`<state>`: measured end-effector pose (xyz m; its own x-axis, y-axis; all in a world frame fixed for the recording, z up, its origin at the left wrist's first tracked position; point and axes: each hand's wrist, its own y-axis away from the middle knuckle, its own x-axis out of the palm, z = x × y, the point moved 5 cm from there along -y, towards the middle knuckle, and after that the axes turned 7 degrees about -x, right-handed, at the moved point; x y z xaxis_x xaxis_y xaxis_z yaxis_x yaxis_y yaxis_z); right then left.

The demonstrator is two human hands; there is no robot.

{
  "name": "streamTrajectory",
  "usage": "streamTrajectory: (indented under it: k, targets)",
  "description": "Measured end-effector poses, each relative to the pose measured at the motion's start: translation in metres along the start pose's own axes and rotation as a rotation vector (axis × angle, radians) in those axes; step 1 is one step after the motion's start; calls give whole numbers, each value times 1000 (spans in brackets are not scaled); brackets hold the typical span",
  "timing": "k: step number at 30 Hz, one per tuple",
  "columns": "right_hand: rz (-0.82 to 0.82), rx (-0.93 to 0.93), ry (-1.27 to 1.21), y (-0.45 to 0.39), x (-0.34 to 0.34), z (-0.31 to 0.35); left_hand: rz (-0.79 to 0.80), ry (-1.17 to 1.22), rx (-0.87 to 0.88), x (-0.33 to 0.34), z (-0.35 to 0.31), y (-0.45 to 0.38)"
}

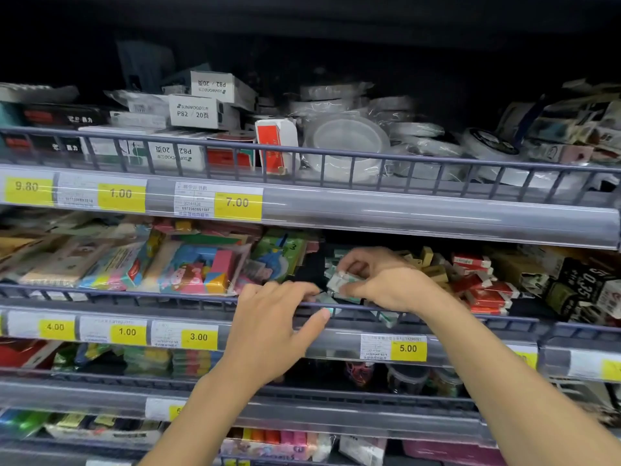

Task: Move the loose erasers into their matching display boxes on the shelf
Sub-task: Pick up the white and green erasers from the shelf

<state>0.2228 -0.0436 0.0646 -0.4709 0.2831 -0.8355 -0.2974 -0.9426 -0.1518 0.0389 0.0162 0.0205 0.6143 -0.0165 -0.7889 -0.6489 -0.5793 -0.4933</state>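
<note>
My right hand (pixel 379 280) reaches over the middle shelf's wire rail (pixel 134 294) and pinches a small white-and-green eraser (pixel 341 281) between thumb and fingers. More green-and-white erasers (pixel 331 264) lie loose behind it in a dark box. My left hand (pixel 272 327) rests on the rail just left of it, fingers curled over the wire and touching another green eraser (pixel 327 301). Red-and-white erasers (pixel 484 294) are piled to the right, beside tan ones (pixel 433 267).
Colourful packaged toy sets (pixel 198 267) fill the shelf's left half; black boxes (pixel 578 284) stand at far right. The upper shelf holds white boxes (pixel 198 111) and tape rolls (pixel 346 142). Yellow price tags (pixel 408 348) line the shelf edges. Lower shelves carry more stationery.
</note>
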Motion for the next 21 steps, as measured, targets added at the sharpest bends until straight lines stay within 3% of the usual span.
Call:
streamTrajectory:
  k: [3,5,9,17,19,21]
  targets:
    - [-148,-152,-414,18,-6,14,-37,240,-114,-5,-1,-1]
    - [-93,-206,-654,26,-2,23,-13,392,-178,-6,-1,-3]
    - [-12,-164,-907,26,9,25,-16,546,-100,-17,-12,-10]
    - [20,-276,-786,15,4,24,-33,765,-209,-22,-2,-14]
    - [59,-250,-832,10,3,19,-69,828,-248,-24,2,-15]
    - [31,-166,-697,2,4,9,-106,925,-335,-26,8,-16]
